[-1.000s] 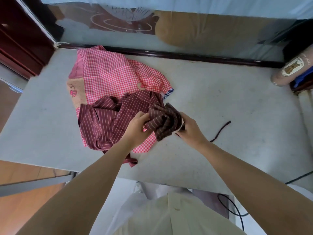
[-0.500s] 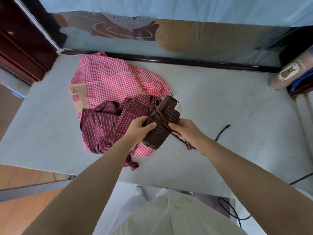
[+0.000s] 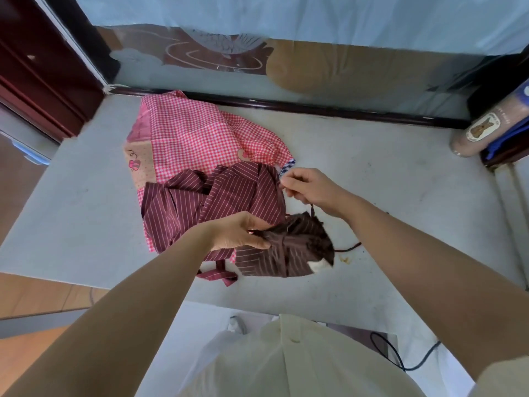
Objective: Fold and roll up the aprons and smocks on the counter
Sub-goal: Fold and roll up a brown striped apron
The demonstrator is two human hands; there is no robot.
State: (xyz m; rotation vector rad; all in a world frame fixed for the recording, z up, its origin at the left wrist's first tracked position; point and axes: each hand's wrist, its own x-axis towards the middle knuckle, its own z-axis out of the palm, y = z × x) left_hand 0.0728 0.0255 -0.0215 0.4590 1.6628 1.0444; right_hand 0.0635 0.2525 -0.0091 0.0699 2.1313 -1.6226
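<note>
The left hand (image 3: 237,233) has its grip clamped on the near-left edge of a dark brown striped bundle (image 3: 292,253), thumb on top and fingers curled beneath. The bundle is soft woven cloth with thin pale stripes, gathered into a lumpy roll with a small white tag at its 4 o'clock corner, and it sits at the near edge of the tabletop (image 3: 400,181). At the bundle's 12 o'clock the right hand (image 3: 312,189) pinches a thin dark tie strap (image 3: 312,210) that runs down into the roll. A maroon pin-striped apron (image 3: 217,196) lies crumpled at 10 o'clock of the bundle, overlapping a pink gingham smock (image 3: 194,133) with a beige dotted patch bearing a pink cartoon figure. The tabletop is pale grey and speckled, like stone. At its 2 o'clock corner lies a tan cloth roll (image 3: 469,138) with an oval bear label (image 3: 483,128); its writing is too small to read.
</note>
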